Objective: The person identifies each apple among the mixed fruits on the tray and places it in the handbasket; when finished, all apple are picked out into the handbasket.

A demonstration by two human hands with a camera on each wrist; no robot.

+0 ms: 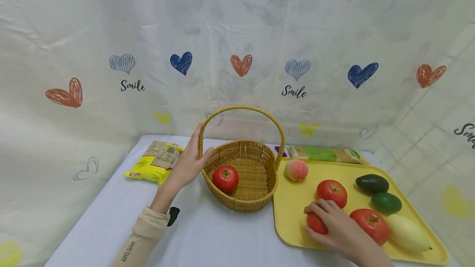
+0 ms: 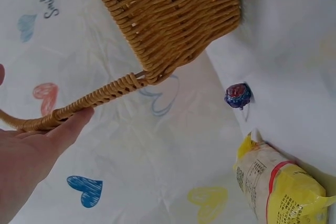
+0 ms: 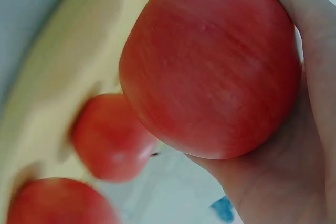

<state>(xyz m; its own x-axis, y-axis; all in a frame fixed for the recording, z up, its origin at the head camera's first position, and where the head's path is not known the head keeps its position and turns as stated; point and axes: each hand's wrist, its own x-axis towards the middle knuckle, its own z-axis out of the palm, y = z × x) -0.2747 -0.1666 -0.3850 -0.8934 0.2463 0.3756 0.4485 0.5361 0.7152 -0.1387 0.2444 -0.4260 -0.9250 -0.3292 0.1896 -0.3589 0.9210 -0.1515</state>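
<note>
The right hand [image 1: 335, 228] curls around a smooth red apple [image 1: 316, 223] at the near-left corner of the flat yellow plastic tray [image 1: 293, 213], which lies at the right side of the tabletop [image 1: 208, 238]. The right wrist view shows what the head view hides: the palm and fingers cupping the round, faintly streaked fruit [image 3: 212, 66], with 2 more red fruits blurred behind it. No stem is visible on it, so its axis cannot be told.

The left hand [image 1: 189, 162] lies with straight, relaxed fingers against the left base of the basket handle [image 1: 241, 110], a tall arch of coiled rattan. The woven wicker basket [image 1: 256, 195] is oval, upright, near the middle of the tabletop, its long axis running from the far edge toward the near edge; 1 red apple [image 1: 225, 178] lies inside. The left wrist view shows the tight weave of its wall [image 2: 173, 24], and a small blue-and-red wrapped sweet [image 2: 238, 95] the head view does not.

A crinkled yellow snack bag [image 1: 156, 163] lies by the far-left corner.
</note>
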